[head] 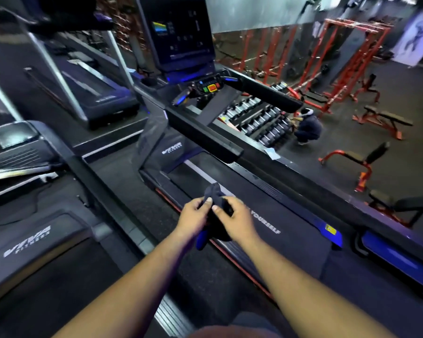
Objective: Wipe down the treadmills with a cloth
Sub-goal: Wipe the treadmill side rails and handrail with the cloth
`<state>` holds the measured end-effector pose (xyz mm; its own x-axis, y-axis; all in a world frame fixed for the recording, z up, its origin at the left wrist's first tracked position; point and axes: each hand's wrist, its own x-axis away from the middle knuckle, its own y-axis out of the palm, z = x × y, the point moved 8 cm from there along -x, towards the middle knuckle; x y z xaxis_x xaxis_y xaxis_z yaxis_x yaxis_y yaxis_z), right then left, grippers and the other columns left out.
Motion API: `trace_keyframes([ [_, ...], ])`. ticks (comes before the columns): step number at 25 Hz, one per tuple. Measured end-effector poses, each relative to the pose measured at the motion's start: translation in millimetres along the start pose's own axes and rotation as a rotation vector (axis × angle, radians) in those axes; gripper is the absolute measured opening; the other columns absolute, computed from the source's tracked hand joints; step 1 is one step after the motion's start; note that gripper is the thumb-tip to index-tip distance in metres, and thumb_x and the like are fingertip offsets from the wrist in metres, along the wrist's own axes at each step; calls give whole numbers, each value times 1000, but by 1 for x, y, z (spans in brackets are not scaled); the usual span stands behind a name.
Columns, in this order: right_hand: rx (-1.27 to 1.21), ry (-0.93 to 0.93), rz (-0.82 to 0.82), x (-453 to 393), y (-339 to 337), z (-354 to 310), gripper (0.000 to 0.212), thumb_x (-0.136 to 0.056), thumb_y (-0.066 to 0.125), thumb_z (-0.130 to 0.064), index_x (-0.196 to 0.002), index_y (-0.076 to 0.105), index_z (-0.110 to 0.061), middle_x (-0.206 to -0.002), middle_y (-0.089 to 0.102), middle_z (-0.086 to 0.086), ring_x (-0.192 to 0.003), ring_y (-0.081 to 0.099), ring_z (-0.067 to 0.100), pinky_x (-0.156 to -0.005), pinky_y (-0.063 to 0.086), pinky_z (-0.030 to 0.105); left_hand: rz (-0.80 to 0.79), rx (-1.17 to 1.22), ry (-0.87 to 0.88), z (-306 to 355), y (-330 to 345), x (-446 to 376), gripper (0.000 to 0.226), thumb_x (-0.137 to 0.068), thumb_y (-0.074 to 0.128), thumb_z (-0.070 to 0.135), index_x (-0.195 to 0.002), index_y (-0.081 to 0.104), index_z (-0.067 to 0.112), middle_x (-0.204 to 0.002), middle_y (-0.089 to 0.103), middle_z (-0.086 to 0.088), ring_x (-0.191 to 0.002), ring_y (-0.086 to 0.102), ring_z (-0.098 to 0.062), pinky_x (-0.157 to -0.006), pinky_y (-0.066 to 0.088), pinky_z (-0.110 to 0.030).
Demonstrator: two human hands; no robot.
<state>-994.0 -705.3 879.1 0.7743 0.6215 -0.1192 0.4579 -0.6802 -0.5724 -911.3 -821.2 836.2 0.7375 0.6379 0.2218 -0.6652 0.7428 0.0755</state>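
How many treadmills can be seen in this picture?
4, maybe more hidden: one under the hands, one at lower left with a logo hood, one at upper left, and part of a console at far left.

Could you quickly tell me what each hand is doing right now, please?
Left hand: closed, pinching the dark cloth.
Right hand: closed, gripping the same cloth.

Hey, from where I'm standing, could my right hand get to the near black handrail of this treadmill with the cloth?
Probably yes. The right hand holds the cloth with the left hand above the belt, and nothing stands between it and the handrail ahead; you might need to lean forward.
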Motion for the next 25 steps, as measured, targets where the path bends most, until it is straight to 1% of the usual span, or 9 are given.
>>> trace_keyframes([
  [4,228,-245,-266,-39,57,14,35,-85,64,-24,-118,66,-12,-117,57,1,-104,58,21,-87,49,34,163,102,33,-19,-15,-35,32,-90,68,43,-94,73,12,-77,73,0,-67,63,-9,-64,50,-27],
  [6,280,-352,-348,-56,78,37,32,-86,64,-19,-117,67,-10,-121,55,3,-108,54,19,-91,46,30,261,116,91,-42,-18,-56,25,-84,75,34,-97,73,12,-86,75,-7,-77,67,-12,-72,53,-32],
  [9,128,-414,-440,-90,109,102,32,-92,64,-24,-121,68,-13,-115,57,-4,-104,53,2,-92,41,17,435,90,151,-100,-21,-101,18,-84,70,17,-100,74,9,-92,76,-12,-82,68,-16,-78,54,-34],
  [11,-35,-406,-447,-130,130,168,27,-93,65,-24,-119,71,-18,-109,64,-8,-99,58,-7,-92,46,17,565,82,170,-152,-20,-137,21,-84,66,10,-103,73,6,-96,76,-12,-83,67,-16,-80,54,-33],
  [14,-185,-273,-403,-175,141,240,27,-92,66,-22,-119,67,-28,-110,68,-2,-94,65,3,-87,54,29,638,14,178,-186,-4,-164,19,-85,63,2,-100,71,10,-96,75,-10,-85,66,-17,-86,55,-37],
  [17,-203,-205,-464,-196,129,239,53,-94,66,-21,-143,47,-29,-123,56,-3,-91,62,11,-83,51,21,561,-19,218,-157,5,-165,19,-81,63,9,-95,72,17,-92,74,-5,-86,66,-14,-86,54,-34],
  [20,-293,-146,-609,-242,129,211,71,-94,66,-22,-154,29,-26,-130,50,-2,-112,57,14,-98,45,28,549,5,223,-112,-3,-177,22,-72,60,16,-91,72,16,-88,73,-2,-84,65,-12,-83,52,-30],
  [23,-453,-140,-759,-267,147,181,33,-94,66,-21,-127,60,-20,-119,68,-1,-112,62,18,-102,48,34,589,34,241,-82,-19,-180,20,-78,64,11,-97,70,11,-94,73,-8,-88,65,-16,-86,52,-32],
  [25,-519,-229,-745,-283,159,157,19,-91,69,-25,-108,67,-17,-110,74,3,-107,67,20,-102,50,47,568,-60,240,-65,-36,-180,27,-80,74,22,-105,69,14,-102,75,-7,-93,68,-16,-90,54,-33],
])
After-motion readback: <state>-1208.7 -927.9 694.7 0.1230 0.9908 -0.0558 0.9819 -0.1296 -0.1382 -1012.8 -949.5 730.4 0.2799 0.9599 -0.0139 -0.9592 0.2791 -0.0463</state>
